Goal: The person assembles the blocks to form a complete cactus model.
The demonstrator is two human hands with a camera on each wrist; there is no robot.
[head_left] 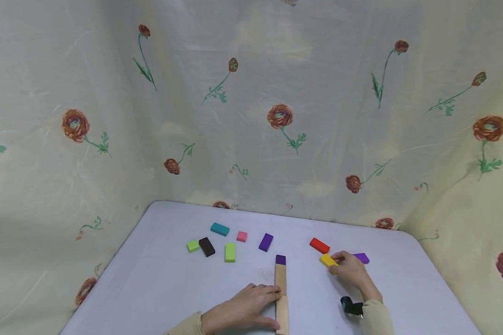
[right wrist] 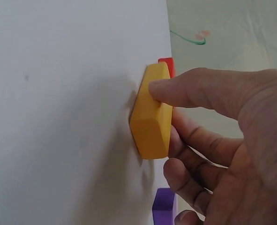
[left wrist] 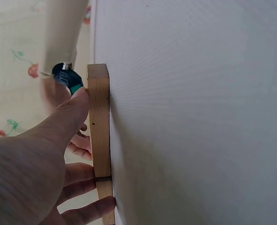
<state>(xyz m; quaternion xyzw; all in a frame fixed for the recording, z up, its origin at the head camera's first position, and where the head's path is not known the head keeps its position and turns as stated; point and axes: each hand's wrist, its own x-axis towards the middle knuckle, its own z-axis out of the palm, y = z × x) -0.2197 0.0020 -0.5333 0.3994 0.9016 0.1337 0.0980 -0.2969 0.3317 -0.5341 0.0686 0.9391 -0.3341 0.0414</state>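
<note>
Your plain wooden blocks [left wrist: 100, 126] show grain (a few dark specks too), the yellow block [right wrist: 150, 110] looks smooth and satiny, the tabletop [head_left: 151, 288] matt, the hanging curtain [head_left: 218, 125] faintly glossy.

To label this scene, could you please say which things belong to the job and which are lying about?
In use:
yellow block in right hand
wooden blocks touched by left hand
purple block at their far end

Apparently lying about:
red block
teal block
pink block
dark block
green blocks
other purple blocks
</note>
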